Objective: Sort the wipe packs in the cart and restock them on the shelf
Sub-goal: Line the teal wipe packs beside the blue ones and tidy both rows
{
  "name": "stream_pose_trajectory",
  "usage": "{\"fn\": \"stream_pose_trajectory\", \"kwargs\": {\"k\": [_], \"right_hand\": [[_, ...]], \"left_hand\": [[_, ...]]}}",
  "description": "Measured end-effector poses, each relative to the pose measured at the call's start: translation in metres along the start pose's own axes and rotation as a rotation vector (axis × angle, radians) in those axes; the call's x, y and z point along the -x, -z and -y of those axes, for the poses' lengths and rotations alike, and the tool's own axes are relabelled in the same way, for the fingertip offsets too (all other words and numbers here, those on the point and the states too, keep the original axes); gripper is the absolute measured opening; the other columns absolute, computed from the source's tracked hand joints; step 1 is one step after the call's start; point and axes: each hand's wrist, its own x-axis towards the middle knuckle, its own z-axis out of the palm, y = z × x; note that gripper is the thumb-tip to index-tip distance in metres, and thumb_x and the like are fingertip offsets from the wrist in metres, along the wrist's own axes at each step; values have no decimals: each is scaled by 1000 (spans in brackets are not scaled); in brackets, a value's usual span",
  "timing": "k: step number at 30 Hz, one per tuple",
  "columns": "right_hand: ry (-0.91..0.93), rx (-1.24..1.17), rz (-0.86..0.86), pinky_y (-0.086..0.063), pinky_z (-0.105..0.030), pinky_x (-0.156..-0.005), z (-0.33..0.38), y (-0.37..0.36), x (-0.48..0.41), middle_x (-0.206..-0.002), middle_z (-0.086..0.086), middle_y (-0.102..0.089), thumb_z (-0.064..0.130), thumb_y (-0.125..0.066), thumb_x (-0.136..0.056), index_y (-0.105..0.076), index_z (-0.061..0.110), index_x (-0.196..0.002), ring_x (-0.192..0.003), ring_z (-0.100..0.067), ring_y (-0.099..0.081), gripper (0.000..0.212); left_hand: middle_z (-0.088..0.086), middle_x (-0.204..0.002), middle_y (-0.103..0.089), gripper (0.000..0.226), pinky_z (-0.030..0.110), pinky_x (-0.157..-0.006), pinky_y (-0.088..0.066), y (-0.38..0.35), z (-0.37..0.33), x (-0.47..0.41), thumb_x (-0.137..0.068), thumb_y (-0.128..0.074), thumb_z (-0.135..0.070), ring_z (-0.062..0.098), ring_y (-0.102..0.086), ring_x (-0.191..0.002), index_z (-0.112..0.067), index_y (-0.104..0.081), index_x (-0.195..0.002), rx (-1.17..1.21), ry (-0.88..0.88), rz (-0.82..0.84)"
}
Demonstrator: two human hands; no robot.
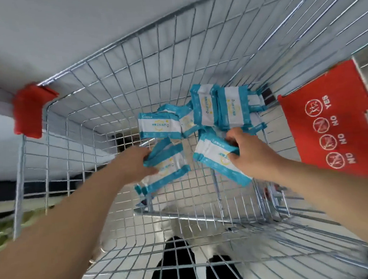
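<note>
Teal packs: left hand grasps two, right hand grasps several, about six loose

wipe packs in wire cart

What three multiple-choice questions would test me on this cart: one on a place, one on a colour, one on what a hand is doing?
1. Where is the red sign marked YES and NO?
A. At the right side of the cart.
B. Flat under the packs.
C. Lying on the floor outside.

2. What colours are the wipe packs?
A. Red and black.
B. Teal-blue and white.
C. Green all over.

3. What is the right hand doing?
A. Hanging open outside the cart.
B. Pressing the red sign.
C. Gripping wipe packs.

Answers:
1 A: it stands against the wire wall on the person's right.
2 B: each has a white middle with teal-blue bands at the ends.
3 C: its fingers curl round a small stack of them.
</note>
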Motion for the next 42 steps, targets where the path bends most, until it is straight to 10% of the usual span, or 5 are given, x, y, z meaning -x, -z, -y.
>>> {"fn": "stream_pose_trajectory", "kwargs": {"k": [9,22,32,42], "right_hand": [[371,0,-222,-46,-33,-85,119,131,89,-100,8,-59,5,-58,-84,-49,21,-108,-98,-20,-60,30],[934,83,-371,-50,-31,-89,346,258,299,-111,8,-64,11,-59,-88,-58,23,-118,-99,-12,-61,32],[1248,11,-342,-50,-28,-82,543,195,407,-103,9,-65,14,-59,-88,-61,21,-114,-94,-12,-61,27],[1225,1,-364,-52,-33,-83,711,69,449,-107,7,-65,11,-57,-89,-60,21,-115,-97,-14,-61,29]], "left_hand": [[-9,-80,-56,23,26,-58,-35,121,-52,178,-81,-70,-42,14,-53,-72,-26,-55,-87,88,9,-478],[-14,-85,-62,25,33,-67,-51,218,-63,542,-82,-67,-45,11,-59,-76,-33,-56,-101,83,249,-1071],[-7,-85,-64,31,38,-69,-53,207,66,742,-80,-69,-45,15,-61,-75,-29,-61,-105,175,472,-1402],[-8,-83,-65,28,21,-55,-46,211,254,855,-81,-74,-31,9,-60,-69,-20,-66,-106,250,451,-1360]]}}
